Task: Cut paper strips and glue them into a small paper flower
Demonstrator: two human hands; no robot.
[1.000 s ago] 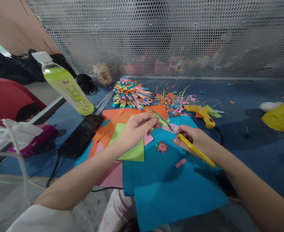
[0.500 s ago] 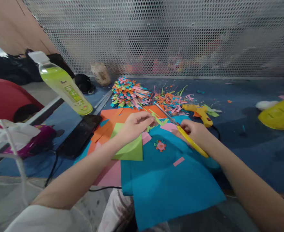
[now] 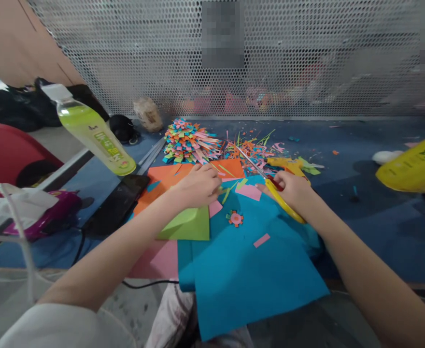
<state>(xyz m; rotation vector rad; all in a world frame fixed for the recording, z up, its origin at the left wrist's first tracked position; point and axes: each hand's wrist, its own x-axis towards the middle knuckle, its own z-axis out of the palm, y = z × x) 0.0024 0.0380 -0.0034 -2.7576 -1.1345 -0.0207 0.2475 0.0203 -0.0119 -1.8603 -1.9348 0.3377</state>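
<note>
My right hand (image 3: 292, 189) is closed around the yellow handles of a pair of scissors (image 3: 253, 166). Their blades point up and to the left, towards the paper scraps. Over the orange paper (image 3: 160, 176) and the light green sheet (image 3: 189, 224), my left hand (image 3: 200, 186) has its fingers curled in; anything in them is hidden. Beside its fingertips lie thin green paper strips (image 3: 227, 194) and a pink piece (image 3: 247, 190). A small paper flower (image 3: 236, 218), pink and orange, rests on the large blue sheet (image 3: 248, 270), near a pink strip (image 3: 262, 240).
Behind my hands stand a fringed paper cone (image 3: 187, 141) and a heap of shredded paper (image 3: 250, 150). A yellow glue gun (image 3: 287, 165) lies right of the heap. On the left are a green drink bottle (image 3: 96, 135) and a black phone (image 3: 116, 208). A yellow packet (image 3: 413, 164) sits far right.
My left hand has turned back-up and moved slightly left, its fingers curling in more. The right hand still holds the scissors. The whole view has shifted a little.
</note>
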